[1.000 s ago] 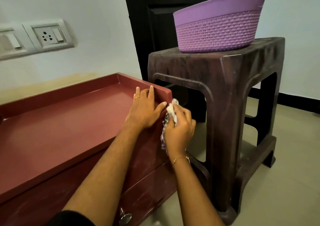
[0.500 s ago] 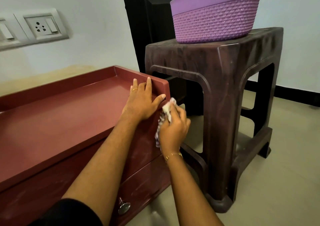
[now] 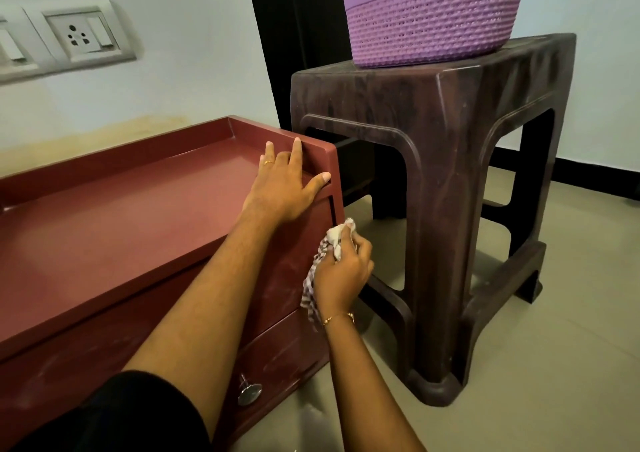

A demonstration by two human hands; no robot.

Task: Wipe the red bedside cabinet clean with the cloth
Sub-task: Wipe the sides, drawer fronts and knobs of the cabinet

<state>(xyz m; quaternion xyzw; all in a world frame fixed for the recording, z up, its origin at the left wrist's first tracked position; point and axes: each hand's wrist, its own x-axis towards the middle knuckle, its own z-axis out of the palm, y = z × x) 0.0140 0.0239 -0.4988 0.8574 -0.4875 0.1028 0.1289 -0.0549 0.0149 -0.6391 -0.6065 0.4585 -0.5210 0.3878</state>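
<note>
gripping the cloth (image 3: pixel 330 243), right hand (image 3: pixel 341 275), its fingers hidden; left hand (image 3: pixel 285 183) splayed on cabinet (image 3: pixel 121 216)

Black sleeve (image 3: pixel 114 413), gold ring (image 3: pixel 268 162), thin gold bracelet (image 3: pixel 337 318).

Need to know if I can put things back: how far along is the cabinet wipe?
Top of the red cabinet looks clean. In hand: right hand rubs the cloth down the front corner, left hand bracing. Left: the front panel remains dusty around the knob.
</note>
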